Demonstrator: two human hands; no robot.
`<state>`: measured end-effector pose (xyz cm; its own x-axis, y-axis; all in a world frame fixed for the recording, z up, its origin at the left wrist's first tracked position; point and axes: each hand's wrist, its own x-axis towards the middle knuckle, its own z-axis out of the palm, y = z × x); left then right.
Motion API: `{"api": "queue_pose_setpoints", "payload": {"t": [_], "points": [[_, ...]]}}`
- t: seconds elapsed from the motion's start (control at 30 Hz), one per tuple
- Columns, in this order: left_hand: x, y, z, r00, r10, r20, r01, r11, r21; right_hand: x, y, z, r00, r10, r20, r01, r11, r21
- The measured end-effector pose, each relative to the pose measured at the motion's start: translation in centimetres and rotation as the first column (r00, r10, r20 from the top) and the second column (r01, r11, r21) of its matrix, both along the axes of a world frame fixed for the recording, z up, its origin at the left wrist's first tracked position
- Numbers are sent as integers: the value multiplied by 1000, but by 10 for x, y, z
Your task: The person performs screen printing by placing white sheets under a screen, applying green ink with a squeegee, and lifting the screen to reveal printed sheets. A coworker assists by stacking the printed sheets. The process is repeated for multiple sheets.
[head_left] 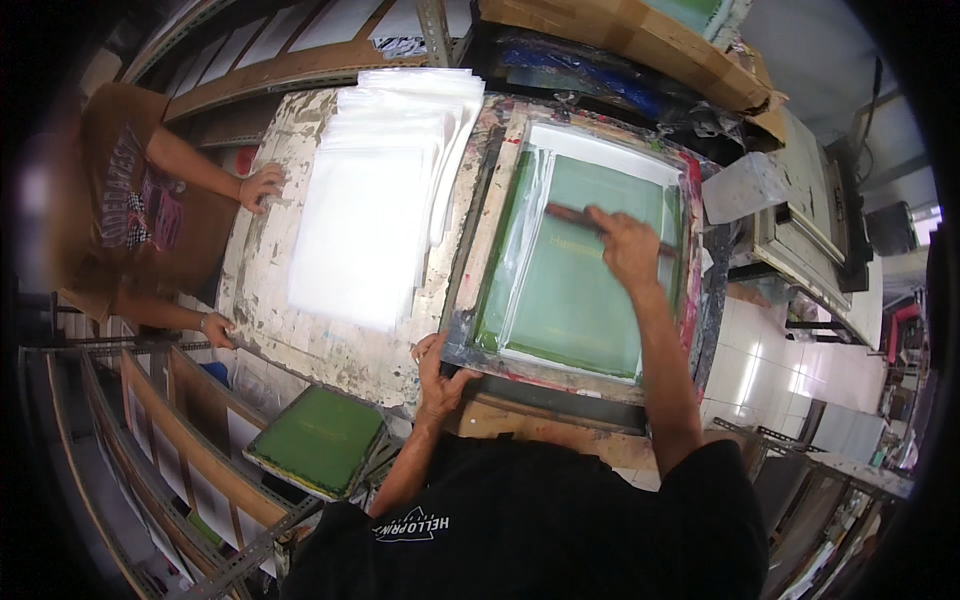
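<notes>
A silk-screen printing frame (560, 375) lies on the worktable before me, its green mesh (575, 295) framed in paint-stained wood. White ink runs in a streak down the mesh's left side, and a white band crosses its far end. My right hand (630, 248) is closed around a dark reddish-brown squeegee (570, 213), held crosswise over the upper middle of the mesh. At the near left corner of the frame, my left hand (440, 383) grips the edge, thumb and fingers apart around it. Left of the frame sits a stack of white sheets (365, 220).
A co-worker in a brown shirt (150, 220) stands at the left, both hands on the table edge. Another green screen (318, 440) leans below the table beside slotted racks (200, 440). A translucent white container (745, 188) stands right of the frame; a cardboard box (630, 35) lies beyond.
</notes>
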<state>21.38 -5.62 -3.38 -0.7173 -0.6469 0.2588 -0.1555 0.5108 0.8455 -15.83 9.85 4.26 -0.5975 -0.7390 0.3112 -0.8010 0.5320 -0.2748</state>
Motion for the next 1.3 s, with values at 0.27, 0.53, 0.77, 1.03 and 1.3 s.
{"api": "queue_pose_setpoints", "payload": {"t": [0.27,0.53,0.77,1.03,1.3], "points": [[-30,6,56,949,147,-279,-132,989,71,155,56,133,987,-5,160,-6,997,71],[-139,-11,172,649,334,-683,-98,928,360,99,40,252,991,17,-135,-30,995,-92],[-301,-74,116,957,24,-290,32,982,185,5,-2,349,984,-134,-115,136,991,13],[-353,-65,-15,971,116,208,4,865,-501,-41,-24,372,970,-49,236,71,994,-85],[-345,-61,-14,996,-67,-61,54,981,-185,-18,-19,380,987,118,110,-105,988,-117]]}}
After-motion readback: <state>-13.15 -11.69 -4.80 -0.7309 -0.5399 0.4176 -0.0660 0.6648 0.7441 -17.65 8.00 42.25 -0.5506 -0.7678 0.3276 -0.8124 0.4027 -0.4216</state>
